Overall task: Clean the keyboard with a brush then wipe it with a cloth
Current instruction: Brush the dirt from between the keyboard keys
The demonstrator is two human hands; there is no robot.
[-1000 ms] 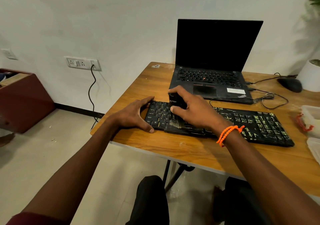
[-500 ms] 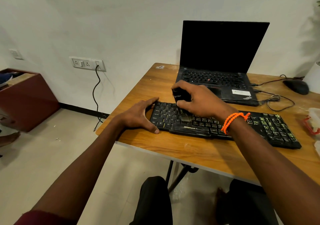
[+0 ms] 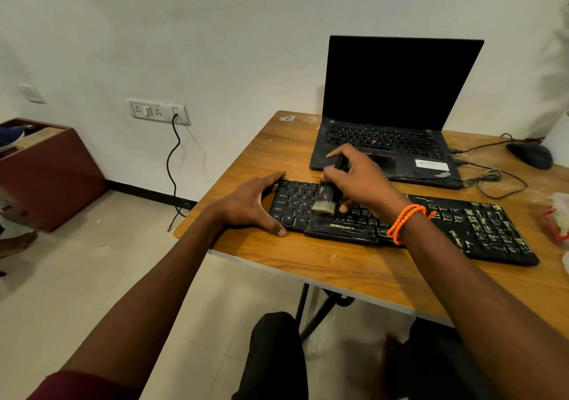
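Zebronics keyboard [image 3: 446, 227], brush [image 3: 324, 198], ThinkPad laptop [image 3: 391, 128]

This looks like a plain office or study room. A wooden desk [image 3: 354, 264] stands against a bare white wall [image 3: 215, 30], and on it sit an open laptop [image 3: 397, 91] with a dark screen, a separate black keyboard [image 3: 480, 230], a mouse [image 3: 529, 154] and loose cables [image 3: 498, 181]. A socket strip [image 3: 157, 111] is set low in the wall with a black cord [image 3: 174, 159] plugged in. The floor [image 3: 77, 276] is pale tile, and a dark red box [image 3: 52, 171] stands at the left.
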